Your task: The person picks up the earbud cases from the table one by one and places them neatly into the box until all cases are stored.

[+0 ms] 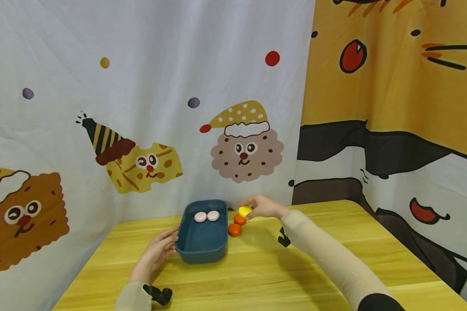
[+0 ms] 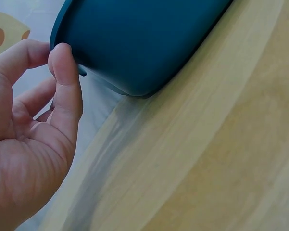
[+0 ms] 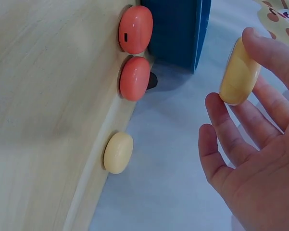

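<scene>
A dark blue rectangular bin (image 1: 202,257) stands on the table, with two pale pink oval pieces (image 1: 206,216) inside near its far end. My left hand (image 1: 161,249) pinches the bin's left rim between thumb and fingers, as the left wrist view shows closely. Right of the bin, my right hand (image 1: 263,206) holds a smooth yellow oval piece (image 3: 241,74) between thumb and fingertips, raised above the tabletop. Two orange-red oval pieces (image 1: 235,230) lie beside the bin's right wall; one shows a small dark slot. Another yellow oval piece (image 3: 118,153) rests on the table, hidden behind my hand in the head view.
The yellow wood-grain table (image 1: 257,276) ends at the back against a white curtain (image 1: 152,77) printed with cartoon snacks. An orange, black and white printed curtain (image 1: 412,108) hangs along the right side. Dark straps sit at both wrists.
</scene>
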`<state>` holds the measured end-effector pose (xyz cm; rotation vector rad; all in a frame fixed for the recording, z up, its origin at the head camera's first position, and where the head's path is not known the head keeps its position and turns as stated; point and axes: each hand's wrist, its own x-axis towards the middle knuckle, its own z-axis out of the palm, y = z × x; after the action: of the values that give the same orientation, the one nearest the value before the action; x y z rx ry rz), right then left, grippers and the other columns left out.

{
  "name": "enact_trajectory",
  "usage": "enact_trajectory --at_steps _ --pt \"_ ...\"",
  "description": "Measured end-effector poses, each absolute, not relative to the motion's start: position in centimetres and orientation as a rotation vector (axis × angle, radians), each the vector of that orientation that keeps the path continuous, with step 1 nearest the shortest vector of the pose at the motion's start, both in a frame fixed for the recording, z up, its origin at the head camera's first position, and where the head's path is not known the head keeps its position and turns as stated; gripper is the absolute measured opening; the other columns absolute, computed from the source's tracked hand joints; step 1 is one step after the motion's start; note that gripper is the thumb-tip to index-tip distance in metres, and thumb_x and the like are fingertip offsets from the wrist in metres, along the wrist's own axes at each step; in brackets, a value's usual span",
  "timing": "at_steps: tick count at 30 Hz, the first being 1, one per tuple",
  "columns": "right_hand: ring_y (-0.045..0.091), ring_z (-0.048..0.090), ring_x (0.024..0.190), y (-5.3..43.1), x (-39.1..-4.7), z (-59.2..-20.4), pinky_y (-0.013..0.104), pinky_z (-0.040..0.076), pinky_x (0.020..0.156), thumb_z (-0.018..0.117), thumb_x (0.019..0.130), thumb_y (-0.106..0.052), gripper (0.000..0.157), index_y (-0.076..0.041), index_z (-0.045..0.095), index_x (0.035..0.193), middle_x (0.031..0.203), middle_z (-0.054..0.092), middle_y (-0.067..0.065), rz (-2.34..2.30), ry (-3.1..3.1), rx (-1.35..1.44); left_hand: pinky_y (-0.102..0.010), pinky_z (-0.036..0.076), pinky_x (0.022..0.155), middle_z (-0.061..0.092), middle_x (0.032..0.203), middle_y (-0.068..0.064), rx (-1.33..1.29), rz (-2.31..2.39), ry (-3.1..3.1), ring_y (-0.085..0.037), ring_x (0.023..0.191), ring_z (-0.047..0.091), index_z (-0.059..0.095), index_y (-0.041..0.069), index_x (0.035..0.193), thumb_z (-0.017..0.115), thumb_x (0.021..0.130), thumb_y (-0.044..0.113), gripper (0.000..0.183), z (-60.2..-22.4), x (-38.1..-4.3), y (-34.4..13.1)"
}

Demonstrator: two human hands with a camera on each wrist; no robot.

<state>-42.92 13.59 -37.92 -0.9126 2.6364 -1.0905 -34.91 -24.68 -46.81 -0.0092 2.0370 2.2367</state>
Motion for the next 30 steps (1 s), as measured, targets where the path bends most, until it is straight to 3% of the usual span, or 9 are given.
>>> enact_trajectory --at_steps 19,30 --pt "0.030 0.058 0.109 11.9 -43.3 -37.2 0.042 0.048 0.092 0.078 0.079 -0.012 0.045 -0.013 0.068 0.123 0.124 0.063 0.006 -1.053 2.659 -0.878 -0.023 0.053 0.063 0.057 0.082 -0.002 -0.015 2.263 2.033 -0.009 0.062 0.055 0.038 0.000 0.147 0.059 0.096 0.007 0.056 -46.7 -34.8 -24.4" --pt "0.031 0.057 0.115 10.8 -43.8 -36.8 0.042 0.047 0.096 0.079 0.078 -0.011 0.048 -0.006 0.066 0.125 0.125 0.063 0.009 -1.054 2.635 -0.969 -0.022 0.053 0.060 0.057 0.083 -0.005 -0.003 2.280 2.011 -0.008 0.061 0.055 0.034 -0.003 0.148 0.056 0.096 0.006 0.057 -47.0 -34.8 -24.5"
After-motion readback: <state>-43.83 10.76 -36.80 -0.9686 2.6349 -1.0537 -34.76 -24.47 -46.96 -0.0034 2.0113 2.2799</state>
